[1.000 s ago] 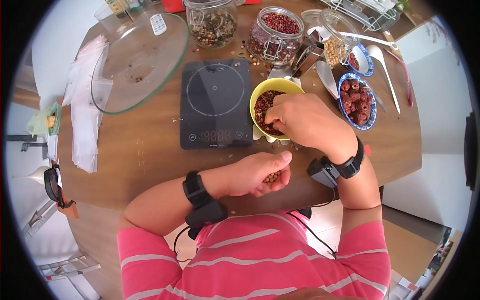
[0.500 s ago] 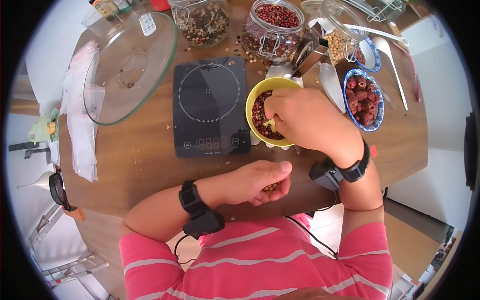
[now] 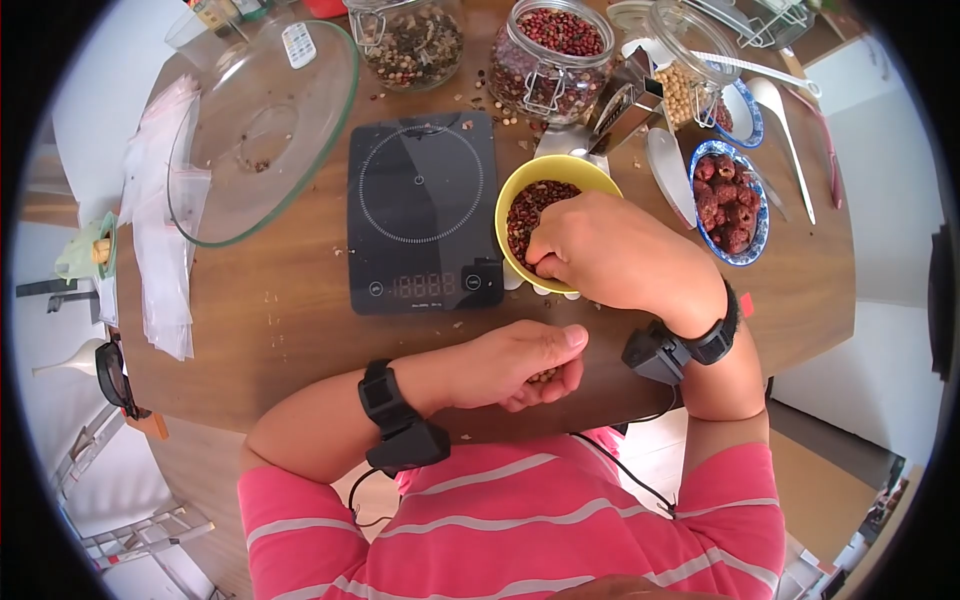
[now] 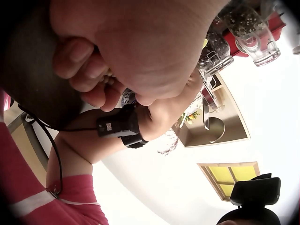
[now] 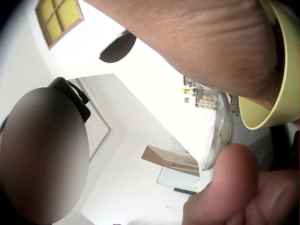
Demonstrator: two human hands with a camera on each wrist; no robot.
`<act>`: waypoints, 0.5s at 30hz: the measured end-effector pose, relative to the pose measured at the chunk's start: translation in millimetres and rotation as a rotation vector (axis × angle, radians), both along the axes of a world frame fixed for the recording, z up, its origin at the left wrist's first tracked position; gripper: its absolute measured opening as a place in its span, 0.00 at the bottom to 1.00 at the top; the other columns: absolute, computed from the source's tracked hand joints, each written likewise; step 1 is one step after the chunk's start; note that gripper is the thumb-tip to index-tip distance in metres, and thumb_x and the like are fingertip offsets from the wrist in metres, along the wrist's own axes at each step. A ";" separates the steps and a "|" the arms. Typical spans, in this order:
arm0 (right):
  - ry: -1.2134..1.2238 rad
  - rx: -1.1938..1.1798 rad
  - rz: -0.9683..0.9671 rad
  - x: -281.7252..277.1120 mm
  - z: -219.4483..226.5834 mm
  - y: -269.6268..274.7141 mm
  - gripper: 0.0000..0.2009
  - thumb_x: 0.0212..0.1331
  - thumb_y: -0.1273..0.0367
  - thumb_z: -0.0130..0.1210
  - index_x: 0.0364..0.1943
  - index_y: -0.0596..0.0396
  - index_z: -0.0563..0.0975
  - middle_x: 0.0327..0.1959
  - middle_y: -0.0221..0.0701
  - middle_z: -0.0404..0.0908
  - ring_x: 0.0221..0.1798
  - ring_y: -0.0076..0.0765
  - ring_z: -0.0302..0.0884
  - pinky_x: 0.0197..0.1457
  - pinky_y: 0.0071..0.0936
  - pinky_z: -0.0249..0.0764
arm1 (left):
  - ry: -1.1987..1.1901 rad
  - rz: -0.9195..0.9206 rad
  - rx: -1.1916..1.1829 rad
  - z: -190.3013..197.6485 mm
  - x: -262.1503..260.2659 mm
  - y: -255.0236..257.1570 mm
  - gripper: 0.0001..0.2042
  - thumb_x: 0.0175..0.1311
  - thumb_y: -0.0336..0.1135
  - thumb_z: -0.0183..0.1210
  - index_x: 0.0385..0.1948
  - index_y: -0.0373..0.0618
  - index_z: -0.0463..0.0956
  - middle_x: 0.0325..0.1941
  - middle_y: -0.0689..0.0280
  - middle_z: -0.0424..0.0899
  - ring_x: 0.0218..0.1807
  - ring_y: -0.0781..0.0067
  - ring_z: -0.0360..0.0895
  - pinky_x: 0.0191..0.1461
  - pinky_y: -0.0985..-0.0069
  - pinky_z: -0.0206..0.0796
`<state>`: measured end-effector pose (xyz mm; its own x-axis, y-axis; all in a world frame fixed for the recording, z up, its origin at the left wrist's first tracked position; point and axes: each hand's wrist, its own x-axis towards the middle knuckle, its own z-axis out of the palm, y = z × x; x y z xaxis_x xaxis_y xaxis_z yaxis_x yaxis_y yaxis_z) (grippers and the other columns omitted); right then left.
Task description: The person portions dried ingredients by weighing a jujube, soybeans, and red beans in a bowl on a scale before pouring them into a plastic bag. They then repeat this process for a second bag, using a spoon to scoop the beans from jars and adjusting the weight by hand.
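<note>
In the head view my left hand (image 3: 520,362) is curled palm-up over the table edge, holding a small heap of pale round beans (image 3: 543,375). A glimpse of them shows between the curled fingers in the left wrist view. My right hand (image 3: 620,245) reaches into a yellow bowl (image 3: 510,178) of dark red beans (image 3: 530,212). Its thumb and forefinger bend down among the beans, and the fingertips are hidden, so I cannot tell what they pinch. The right wrist view shows the bowl's wall close around this hand.
Left of the bowl lies a black digital scale (image 3: 425,215). Behind stand a jar of red beans (image 3: 550,65), a jar of mixed dried bits (image 3: 410,45) and a metal grater (image 3: 628,112). A blue-rimmed dish of dried red fruit (image 3: 728,205) sits right; a glass lid (image 3: 255,140) lies left.
My right fingers have shifted within the yellow bowl, and the beans have slid back over the bared bottom seen half a second ago. The left hand keeps its hold on the pale beans.
</note>
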<state>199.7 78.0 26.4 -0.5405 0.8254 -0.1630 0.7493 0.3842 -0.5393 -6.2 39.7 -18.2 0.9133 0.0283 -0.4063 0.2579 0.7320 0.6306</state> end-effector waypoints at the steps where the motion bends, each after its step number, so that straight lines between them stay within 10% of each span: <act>1: -0.010 -0.001 -0.008 -1.2 -2.9 -0.2 0.07 0.58 0.73 0.61 0.37 0.56 0.88 0.36 0.41 0.86 0.41 0.53 0.84 0.46 0.46 0.78 | 0.001 -0.002 0.004 0.7 0.1 0.2 0.32 0.82 0.65 0.38 0.37 0.42 0.75 0.28 0.71 0.71 0.22 0.86 0.55 0.23 0.82 0.49; 15: 0.117 0.185 -0.117 12.4 35.0 -8.2 0.04 0.57 0.75 0.65 0.35 0.57 0.83 0.30 0.39 0.85 0.32 0.50 0.82 0.36 0.39 0.77 | 0.013 0.184 -0.209 -6.8 2.7 -0.9 0.34 0.80 0.71 0.33 0.40 0.46 0.73 0.30 0.68 0.73 0.21 0.85 0.54 0.22 0.82 0.48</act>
